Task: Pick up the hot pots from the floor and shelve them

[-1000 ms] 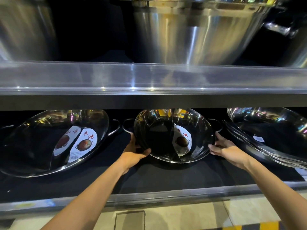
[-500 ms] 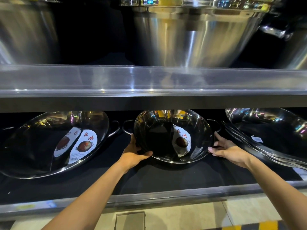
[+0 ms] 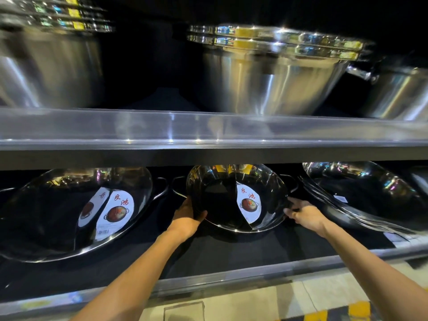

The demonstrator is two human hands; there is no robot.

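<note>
Hot pot point(image 3: 234, 200), polished steel, divided, two loop handles, paper label point(image 3: 249, 205) inside: propped tilted on lower shelf point(image 3: 231, 253), open face toward camera, lower rim resting on black shelf liner, middle position in row. Largest items first: upper shelf point(image 3: 208, 135) with clear front lip, carrying deep steel stockpots point(image 3: 271, 79), stacked and blurred. Lower shelf, black-lined, holding three leaning groups: wide hot pot at left point(image 3: 76, 212) with its own label, middle pot near but apart from it, handles close; nested stack at right point(image 3: 363, 195), just beside middle pot. Left hand point(image 3: 186, 216): fingers curled round lower-left rim, thumb over inner edge, gripping. Right hand point(image 3: 304, 213): fingers spread and laid against right rim below handle, steadying rather than clasping; full closure not evident. Change against half a second and a second earlier: pot in same spot and at same tilt, both hands in near-identical places on rim; camera raised, more of upper shelf shown. Judgement: placement essentially complete, final steadying under way; release and withdrawal next, then return to floor for any remaining pots, none visible here. Risk: slipping of polished rim on liner once support removed.
</note>
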